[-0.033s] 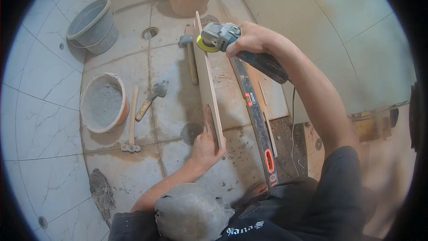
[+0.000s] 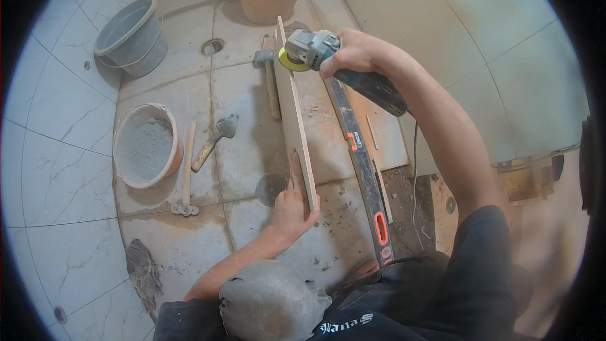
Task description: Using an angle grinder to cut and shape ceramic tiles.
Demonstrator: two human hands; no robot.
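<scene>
My left hand (image 2: 291, 213) is closed around the near lower end of a long, thin tile (image 2: 291, 110), which stands tilted on edge with its narrow side toward me. My right hand (image 2: 355, 53) grips a blue and grey angle grinder (image 2: 375, 90) by its body. The grinder's yellow disc (image 2: 291, 62) meets the tile's edge near its far end; whether it spins cannot be made out. Behind the tile, partly hidden by it, a hammer (image 2: 270, 76) lies on the floor.
A black spirit level (image 2: 363, 173) lies to the right, beside the grinder's cord (image 2: 415, 183). At left are a bucket of grey powder (image 2: 151, 151), a second hammer (image 2: 187, 177), a trowel (image 2: 214, 142) and a tilted grey bucket (image 2: 136, 41). An orange bucket (image 2: 265, 6) stands far off.
</scene>
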